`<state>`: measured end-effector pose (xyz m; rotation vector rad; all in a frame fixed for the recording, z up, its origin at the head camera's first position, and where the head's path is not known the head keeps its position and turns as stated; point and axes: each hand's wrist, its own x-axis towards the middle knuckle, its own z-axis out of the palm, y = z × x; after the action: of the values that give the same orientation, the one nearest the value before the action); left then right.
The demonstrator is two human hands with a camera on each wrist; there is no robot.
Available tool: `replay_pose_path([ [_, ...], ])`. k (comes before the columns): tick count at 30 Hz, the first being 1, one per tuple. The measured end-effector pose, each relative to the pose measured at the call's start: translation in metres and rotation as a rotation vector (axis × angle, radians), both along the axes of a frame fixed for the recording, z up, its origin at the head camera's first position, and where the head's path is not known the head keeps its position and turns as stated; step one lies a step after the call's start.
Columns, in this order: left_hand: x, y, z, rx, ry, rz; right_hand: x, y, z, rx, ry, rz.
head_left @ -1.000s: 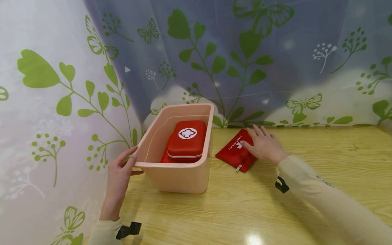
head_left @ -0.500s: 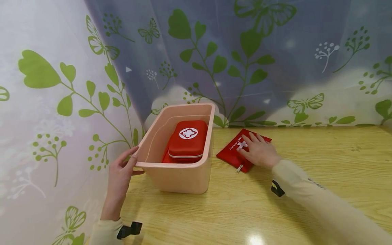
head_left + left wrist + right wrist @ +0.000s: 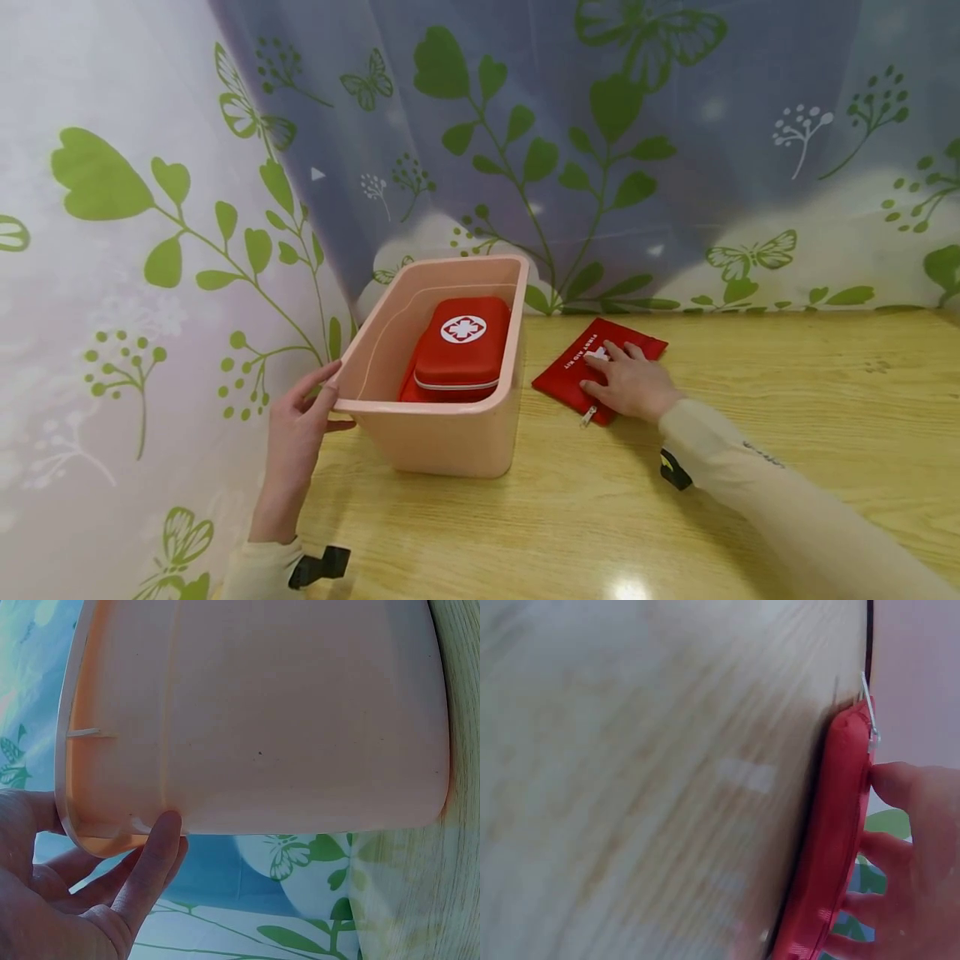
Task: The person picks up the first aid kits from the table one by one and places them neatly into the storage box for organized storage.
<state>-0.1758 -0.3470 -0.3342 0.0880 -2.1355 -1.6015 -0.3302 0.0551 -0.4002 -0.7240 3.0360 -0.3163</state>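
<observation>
A pink plastic bin [image 3: 442,437] stands on the table, and my left hand [image 3: 292,442] holds its near left corner, with fingers and thumb on either side of the rim. In the left wrist view the thumb [image 3: 154,855] presses the bin's outer wall. Inside the bin a red hard first aid case [image 3: 461,354] with a white cross lies on another red item, mostly hidden. Right of the bin, a flat red first aid pouch [image 3: 558,375] lies on the table. My right hand [image 3: 637,383] rests on it with spread fingers. The right wrist view shows the fingertips touching the pouch [image 3: 829,817] near its zipper.
The wooden table [image 3: 600,517] extends in front and to the right. A patterned curtain [image 3: 525,125] with leaves and butterflies rises along its back edge, and a pale one [image 3: 97,292] hangs close on the left.
My right hand has slid toward the near left across the pouch, from its far right part to its middle, uncovering the far right corner. The left hand keeps its hold on the bin.
</observation>
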Motion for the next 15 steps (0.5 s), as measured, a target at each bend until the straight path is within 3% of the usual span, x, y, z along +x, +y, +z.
replay_pose_path([
  [8,0.000,0.000,-0.001,-0.002,-0.005,0.006,0.000,0.002,-0.005,-0.087,0.038,0.016],
  [15,-0.001,0.000,-0.001,-0.006,-0.004,0.009,-0.004,0.010,-0.008,-0.216,0.125,0.102],
])
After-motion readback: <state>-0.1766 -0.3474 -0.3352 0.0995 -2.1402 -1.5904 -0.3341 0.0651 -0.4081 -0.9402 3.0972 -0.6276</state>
